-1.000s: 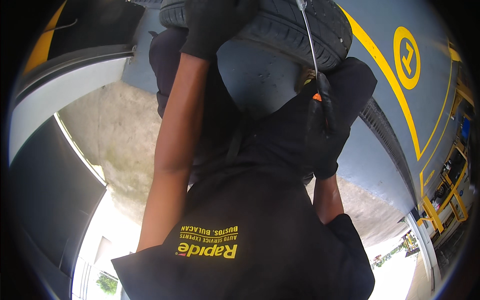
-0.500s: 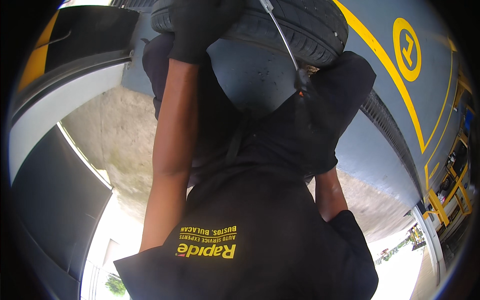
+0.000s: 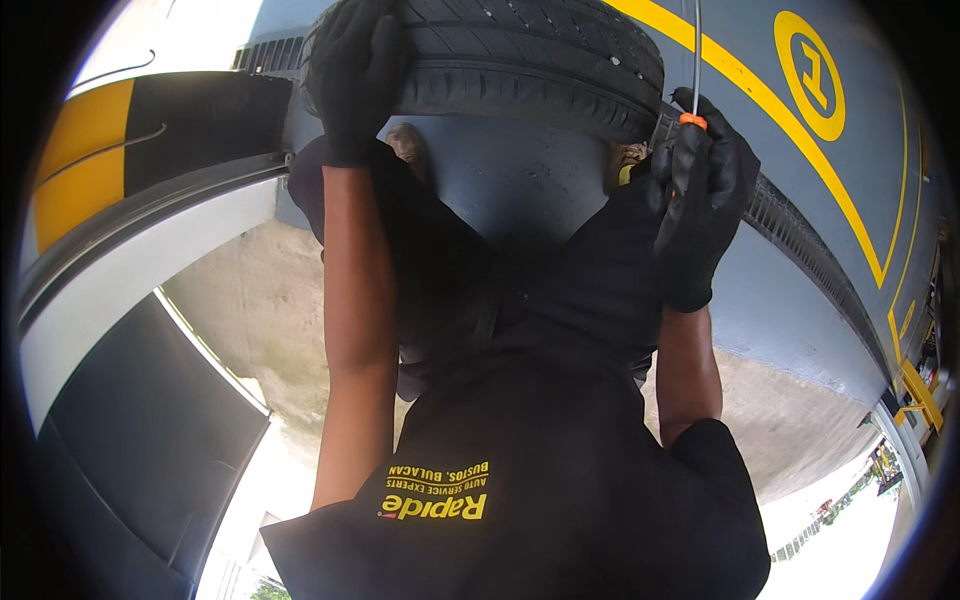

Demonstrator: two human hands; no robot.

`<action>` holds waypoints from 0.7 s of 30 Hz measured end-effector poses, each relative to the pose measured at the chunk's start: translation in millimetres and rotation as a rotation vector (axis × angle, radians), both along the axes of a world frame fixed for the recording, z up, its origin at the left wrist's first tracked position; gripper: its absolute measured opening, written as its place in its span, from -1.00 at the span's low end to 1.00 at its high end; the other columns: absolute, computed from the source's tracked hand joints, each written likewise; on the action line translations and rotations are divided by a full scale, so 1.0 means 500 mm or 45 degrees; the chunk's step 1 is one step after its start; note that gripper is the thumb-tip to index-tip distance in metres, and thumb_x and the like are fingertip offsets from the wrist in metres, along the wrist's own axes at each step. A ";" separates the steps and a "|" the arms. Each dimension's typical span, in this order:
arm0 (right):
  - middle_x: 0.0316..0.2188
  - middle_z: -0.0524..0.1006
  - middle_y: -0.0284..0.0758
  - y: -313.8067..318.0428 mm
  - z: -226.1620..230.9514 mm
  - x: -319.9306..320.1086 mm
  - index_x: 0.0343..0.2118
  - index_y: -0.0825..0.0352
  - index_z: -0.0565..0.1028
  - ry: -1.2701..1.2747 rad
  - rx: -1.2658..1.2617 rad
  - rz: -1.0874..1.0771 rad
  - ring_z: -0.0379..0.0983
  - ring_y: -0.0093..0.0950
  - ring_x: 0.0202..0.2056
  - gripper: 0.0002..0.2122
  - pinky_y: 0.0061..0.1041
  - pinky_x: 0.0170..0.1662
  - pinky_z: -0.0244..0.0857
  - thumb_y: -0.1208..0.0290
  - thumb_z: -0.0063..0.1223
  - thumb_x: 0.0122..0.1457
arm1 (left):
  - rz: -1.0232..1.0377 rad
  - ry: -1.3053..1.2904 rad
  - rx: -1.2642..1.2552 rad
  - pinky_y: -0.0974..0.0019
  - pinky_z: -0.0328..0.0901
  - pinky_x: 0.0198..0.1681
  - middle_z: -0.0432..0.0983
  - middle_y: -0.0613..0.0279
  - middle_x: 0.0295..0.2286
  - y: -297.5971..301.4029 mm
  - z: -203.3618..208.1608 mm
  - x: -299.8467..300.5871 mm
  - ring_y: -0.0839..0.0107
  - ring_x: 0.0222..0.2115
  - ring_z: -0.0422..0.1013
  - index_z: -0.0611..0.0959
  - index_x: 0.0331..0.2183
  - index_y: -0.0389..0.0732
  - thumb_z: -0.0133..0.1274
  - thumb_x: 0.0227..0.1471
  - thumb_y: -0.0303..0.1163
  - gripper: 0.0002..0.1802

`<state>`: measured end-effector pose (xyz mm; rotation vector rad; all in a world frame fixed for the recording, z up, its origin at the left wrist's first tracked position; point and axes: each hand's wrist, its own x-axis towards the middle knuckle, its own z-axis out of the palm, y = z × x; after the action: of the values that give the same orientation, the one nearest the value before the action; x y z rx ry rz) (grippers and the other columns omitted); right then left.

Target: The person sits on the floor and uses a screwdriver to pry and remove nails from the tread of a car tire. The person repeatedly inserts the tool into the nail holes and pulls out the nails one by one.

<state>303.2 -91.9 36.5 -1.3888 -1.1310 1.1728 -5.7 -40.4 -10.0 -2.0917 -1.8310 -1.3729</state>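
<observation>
A black tire [image 3: 530,75] stands on its tread on the grey floor between my legs, its top cut off by the upper picture edge. My left hand [image 3: 357,85], in a black glove, grips the tire's left side, with the thumb apart from the fingers. My right hand [image 3: 700,195], also gloved in black, is closed round a tool with a long thin metal shaft [image 3: 697,55] and an orange collar [image 3: 692,121]. The shaft points up past the tire's right side, apart from it. Its tip is out of the picture.
Yellow lines [image 3: 760,85] and a round yellow marking [image 3: 810,75] are painted on the floor. A drain grate [image 3: 800,240] runs along the right. At left are a black and yellow panel [image 3: 85,150] and a dark panel [image 3: 140,420]. My shoes [image 3: 407,145] show beside the tire.
My right hand has risen beside my knee, and the tool has swung from across the tire to its right side. My left hand has shifted left and down along the tire.
</observation>
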 end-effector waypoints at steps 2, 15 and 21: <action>-0.42 0.55 -0.37 0.072 0.036 -0.013 0.05 0.41 0.53 -0.249 -0.015 0.052 0.40 -0.76 -0.50 -0.70 -0.68 -0.48 0.23 0.30 0.00 0.42 | -0.063 -0.109 -0.015 0.18 0.26 0.21 0.61 0.01 -0.02 0.000 -0.003 -0.017 0.17 0.06 0.47 0.66 0.02 -0.31 -0.06 0.24 -0.44 -0.62; -0.54 0.47 -0.46 0.196 -0.131 -0.125 -0.23 0.38 0.51 0.355 -0.030 0.245 0.34 -0.72 -0.64 -0.83 -0.62 -0.55 0.28 0.36 0.03 0.37 | 0.354 -0.225 -0.093 0.20 0.29 0.18 0.62 0.00 -0.02 -0.072 -0.020 -0.085 0.22 0.05 0.49 0.66 0.01 -0.37 -0.09 0.27 -0.45 -0.62; -0.55 0.45 -0.49 0.200 -0.116 -0.150 -0.13 0.39 0.54 0.236 -0.026 0.340 0.34 -0.72 -0.64 -0.79 -0.64 -0.55 0.28 0.33 0.02 0.37 | 0.325 -0.320 -0.133 0.14 0.32 0.15 0.63 -0.01 -0.08 -0.080 -0.013 -0.091 0.17 0.01 0.51 0.68 -0.06 -0.40 -0.14 0.37 -0.28 -0.57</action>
<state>228.0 8.1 -21.6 -1.1407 -1.1988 1.4740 -51.2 -80.1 -16.3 -1.7121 -2.2180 -1.5591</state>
